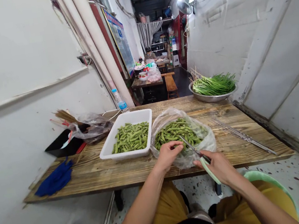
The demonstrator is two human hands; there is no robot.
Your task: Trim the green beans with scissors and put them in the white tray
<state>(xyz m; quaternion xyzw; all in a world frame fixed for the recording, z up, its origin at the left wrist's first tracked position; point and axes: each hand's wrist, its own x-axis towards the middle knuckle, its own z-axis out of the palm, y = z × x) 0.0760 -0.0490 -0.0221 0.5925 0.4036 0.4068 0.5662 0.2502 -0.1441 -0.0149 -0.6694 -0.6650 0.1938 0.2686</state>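
Head camera view: a clear, crumpled plastic bag [211,144] is found at the near edge of a brown wooden table [91,177], and is taken as the landmark. Its mouth is spread wide, so that the slender green pods [175,130] inside are left exposed to both hands.

The left hand [170,153] is poised over the bag's near side, palm down, with thumb and fingertips drawn together; whether a pod is pinched there cannot be told. By the right hand [220,165], at the bag's near right side, a pair of pale green-handled steel scissors [204,162] is grasped by its handles. The blades are directed over the bag toward the left fingertips, presumably so that fine work can be done where both hands meet.

Just left of the bag, a white rectangular plastic tray [129,154] is placed, in which more green pods [133,135] are contained; ready reach from the left hand is judged to be the reason. Right of the bag, thin grey metal skewers [245,136] are laid lengthwise, apart from the hands. Beyond the bag, to the far right, a round silver metal basin [213,98] of long green stalks [215,85] is stood, seemingly kept clear of the working area.
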